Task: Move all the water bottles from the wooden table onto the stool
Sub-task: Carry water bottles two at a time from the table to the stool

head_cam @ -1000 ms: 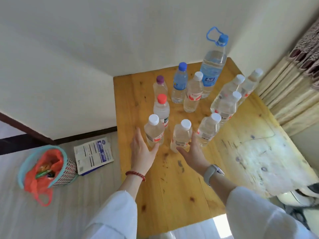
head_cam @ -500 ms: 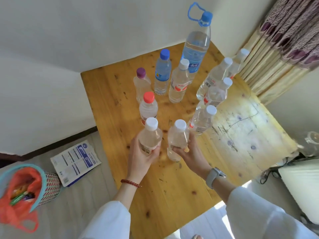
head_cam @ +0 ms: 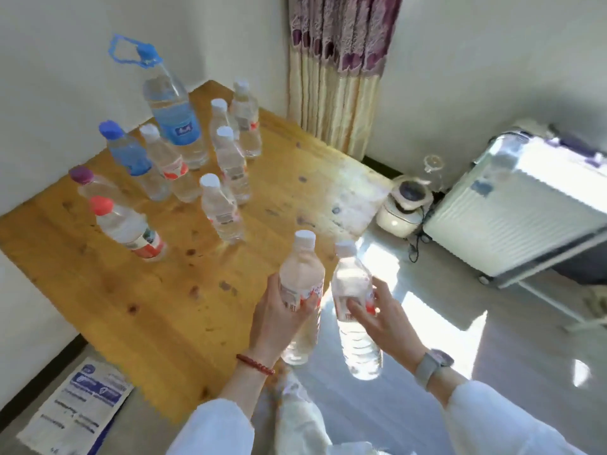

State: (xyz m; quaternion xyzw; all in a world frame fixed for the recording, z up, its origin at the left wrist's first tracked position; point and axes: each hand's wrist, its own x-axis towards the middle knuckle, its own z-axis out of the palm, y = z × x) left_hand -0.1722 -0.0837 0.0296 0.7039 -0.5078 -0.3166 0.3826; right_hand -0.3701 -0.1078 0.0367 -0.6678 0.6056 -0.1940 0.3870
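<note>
Bottles: two white-cap ones in my hands, lower centre of frame, lifted off the wooden table and past its right edge, over the floor.
Left hand: fingers wrapped round the label band of the left bottle, firm hold.
Right hand: fingers and thumb curled round the middle of the right bottle, holding it.
Axis: both long axes roughly upright, caps up and toward top of frame, bases down toward me; slight lean only.
Gap: the two bottles sit just beside each other, not clearly touching.
Left on table: nine by my count, upper left of frame, incl. the big blue-handled jug, blue cap, purple cap, red cap.
Stool: not in view. Need to turn and find it first.
Doing it well: keep caps up, grip at mid-body, not the thin lower wall; set bases down flat, one at a time, packed close to leave room for the rest.
</note>
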